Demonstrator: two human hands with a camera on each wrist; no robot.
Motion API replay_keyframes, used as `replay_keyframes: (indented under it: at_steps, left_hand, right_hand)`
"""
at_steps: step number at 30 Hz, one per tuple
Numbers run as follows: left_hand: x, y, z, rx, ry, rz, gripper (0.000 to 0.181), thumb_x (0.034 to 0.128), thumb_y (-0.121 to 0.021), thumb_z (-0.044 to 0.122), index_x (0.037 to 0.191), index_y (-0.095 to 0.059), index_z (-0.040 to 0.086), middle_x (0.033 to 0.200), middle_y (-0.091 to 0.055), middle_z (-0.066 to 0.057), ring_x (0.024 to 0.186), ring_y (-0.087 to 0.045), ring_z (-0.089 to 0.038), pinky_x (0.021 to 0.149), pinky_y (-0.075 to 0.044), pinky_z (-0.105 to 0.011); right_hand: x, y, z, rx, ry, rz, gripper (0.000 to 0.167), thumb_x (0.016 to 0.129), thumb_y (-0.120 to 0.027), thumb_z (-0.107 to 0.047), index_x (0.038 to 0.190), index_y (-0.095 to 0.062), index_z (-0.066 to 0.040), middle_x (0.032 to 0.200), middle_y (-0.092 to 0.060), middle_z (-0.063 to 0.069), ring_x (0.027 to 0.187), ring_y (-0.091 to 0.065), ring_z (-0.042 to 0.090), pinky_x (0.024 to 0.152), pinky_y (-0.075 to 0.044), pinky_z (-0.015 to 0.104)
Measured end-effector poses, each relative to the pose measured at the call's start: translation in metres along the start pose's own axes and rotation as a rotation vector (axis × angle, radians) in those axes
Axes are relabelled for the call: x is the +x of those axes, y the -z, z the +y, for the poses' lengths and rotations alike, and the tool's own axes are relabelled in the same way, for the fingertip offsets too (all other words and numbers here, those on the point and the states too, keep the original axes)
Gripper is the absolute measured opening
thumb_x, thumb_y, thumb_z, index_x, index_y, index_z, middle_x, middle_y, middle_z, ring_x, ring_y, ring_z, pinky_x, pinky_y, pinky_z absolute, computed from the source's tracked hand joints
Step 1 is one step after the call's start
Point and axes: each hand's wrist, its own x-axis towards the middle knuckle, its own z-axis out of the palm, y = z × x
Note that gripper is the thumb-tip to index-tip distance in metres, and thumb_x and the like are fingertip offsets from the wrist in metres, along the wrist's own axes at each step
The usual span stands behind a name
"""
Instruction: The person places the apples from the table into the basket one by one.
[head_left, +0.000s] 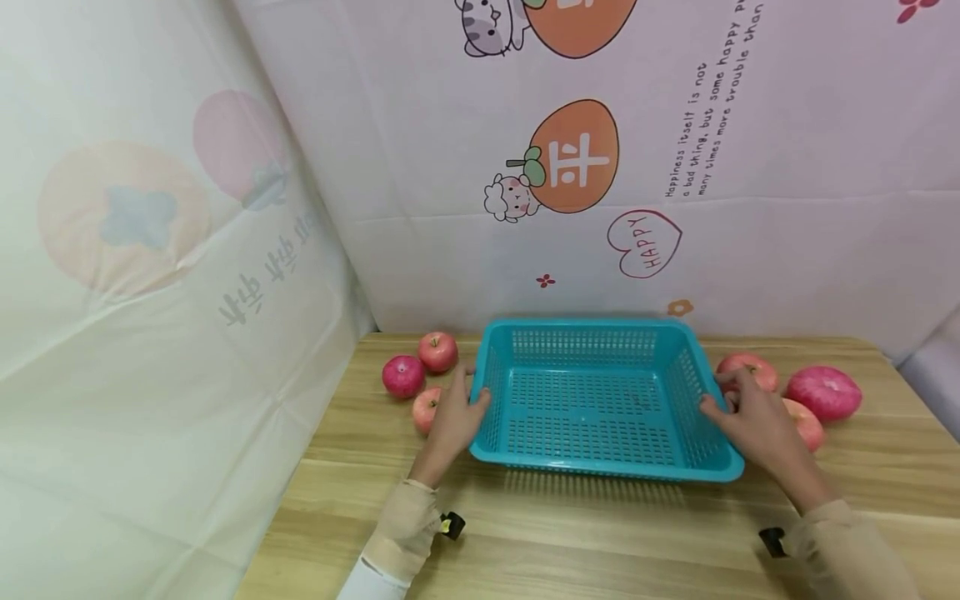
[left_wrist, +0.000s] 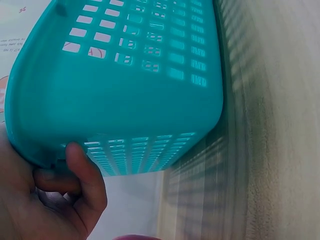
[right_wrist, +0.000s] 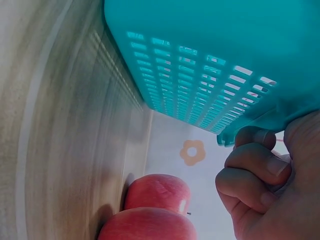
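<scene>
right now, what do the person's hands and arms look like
The bare left hand has a beige fabric cuff, white sleeve and small black yellow-marked block; the bare right hand has a beige fabric sleeve and small black block.

One teal basket [head_left: 585, 408], four red apples [head_left: 437, 352], two magenta fruits [head_left: 823, 393], one wooden table [head_left: 600, 550].
</scene>
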Motion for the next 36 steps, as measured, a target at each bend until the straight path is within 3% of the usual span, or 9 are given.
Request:
replay_keyframes:
  at_steps: [9, 14, 17, 24, 29, 36]
  left_hand:
    - [-0.007, 0.001, 0.001, -0.009, 0.026, 0.005, 0.043, 0.1071, -0.06, 0.018, 0.148, -0.048, 0.009, 0.104, -0.079, -0.021, 0.082, -0.077, -0.029, 0.065, -0.06, -0.036]
    - [-0.011, 0.001, 0.002, -0.007, 0.039, 0.004, 0.043, 0.1071, -0.06, 0.019, 0.148, -0.048, 0.01, 0.105, -0.078, -0.02, 0.082, -0.075, -0.024, 0.069, -0.062, -0.037]
    - [-0.013, 0.001, 0.002, -0.017, 0.038, 0.001, 0.042, 0.1071, -0.06, 0.018, 0.147, -0.048, 0.011, 0.099, -0.077, -0.019, 0.078, -0.074, -0.024, 0.067, -0.061, -0.037]
    - [-0.018, 0.002, 0.003, -0.016, 0.047, 0.004, 0.042, 0.1076, -0.06, 0.019, 0.147, -0.048, 0.012, 0.116, -0.077, -0.023, 0.094, -0.078, -0.028, 0.071, -0.064, -0.04]
    - [-0.018, 0.0, 0.0, -0.029, 0.032, 0.002, 0.042, 0.1071, -0.06, 0.017, 0.146, -0.048, 0.01, 0.102, -0.078, -0.02, 0.08, -0.077, -0.03, 0.063, -0.061, -0.035]
    - [-0.017, 0.0, -0.002, -0.042, 0.039, -0.009, 0.042, 0.1077, -0.06, 0.018, 0.147, -0.047, 0.01, 0.096, -0.077, -0.019, 0.077, -0.076, -0.034, 0.061, -0.06, -0.033]
  right_hand:
    - [-0.006, 0.0, -0.004, 0.004, -0.019, -0.013, 0.055, 0.104, -0.065, -0.034, 0.138, -0.049, 0.006, 0.085, -0.058, 0.011, 0.066, -0.052, 0.02, 0.05, -0.039, 0.028]
    - [-0.01, 0.001, -0.005, -0.001, -0.014, -0.006, 0.056, 0.103, -0.066, -0.033, 0.139, -0.05, 0.007, 0.087, -0.061, 0.012, 0.066, -0.053, 0.02, 0.05, -0.041, 0.027]
    - [-0.012, 0.001, -0.006, -0.008, -0.011, -0.001, 0.056, 0.103, -0.066, -0.033, 0.138, -0.05, 0.007, 0.082, -0.058, 0.01, 0.063, -0.051, 0.019, 0.05, -0.039, 0.027]
    - [-0.017, 0.001, -0.007, -0.022, -0.007, 0.015, 0.055, 0.103, -0.067, -0.033, 0.137, -0.05, 0.006, 0.075, -0.05, 0.005, 0.058, -0.045, 0.015, 0.049, -0.035, 0.027]
    - [-0.018, -0.001, -0.005, -0.026, -0.002, 0.036, 0.053, 0.102, -0.067, -0.033, 0.134, -0.052, 0.006, 0.075, -0.051, 0.005, 0.06, -0.046, 0.015, 0.05, -0.035, 0.027]
    - [-0.017, -0.002, -0.004, -0.022, 0.006, 0.041, 0.053, 0.102, -0.068, -0.032, 0.135, -0.053, 0.007, 0.08, -0.055, 0.007, 0.063, -0.049, 0.015, 0.052, -0.037, 0.026]
